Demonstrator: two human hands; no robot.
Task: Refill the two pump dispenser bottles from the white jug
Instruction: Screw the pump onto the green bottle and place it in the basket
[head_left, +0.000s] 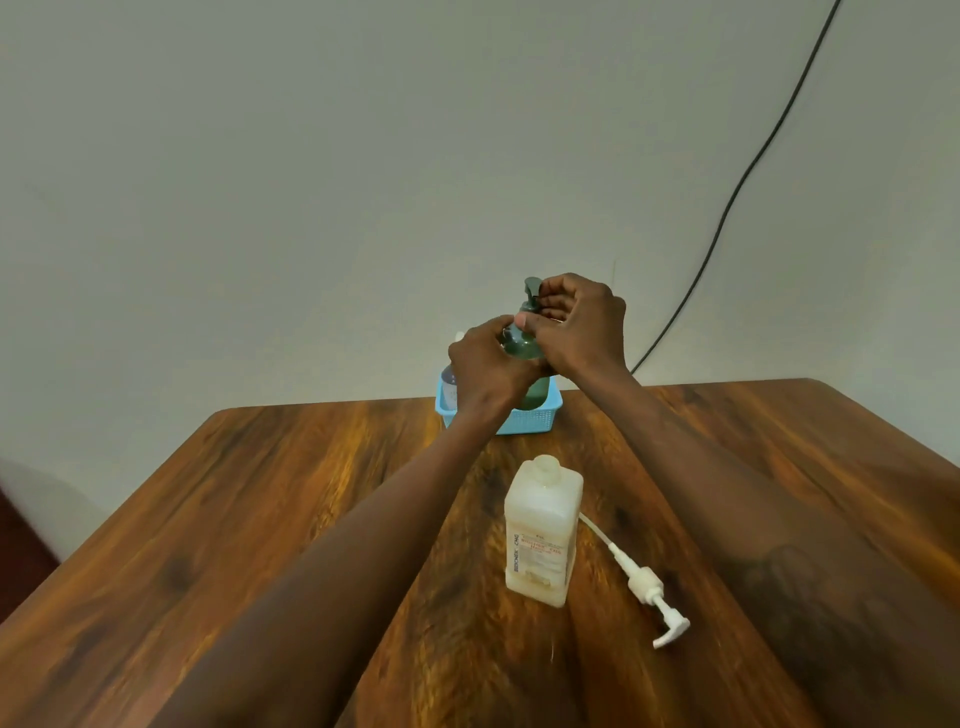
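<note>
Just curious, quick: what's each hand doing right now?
Left hand: closed around the green bottle.
Right hand: closed on its pump.

Both hands on a dark green pump bottle (522, 345) standing in a small light-blue plastic basket (524, 418): left hand (488, 371) around the body, right hand (579, 325) gripping the pump head. Nearer, upright on the brown wooden table (260, 519), an uncapped white rectangular bottle (543, 530); just beside it, lying flat, a white pump with tube (641, 582).

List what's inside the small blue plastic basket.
In the blue plastic basket: a green pump bottle, gripped by both hands. A second item sits at the left, mostly hidden behind the left hand.
</note>
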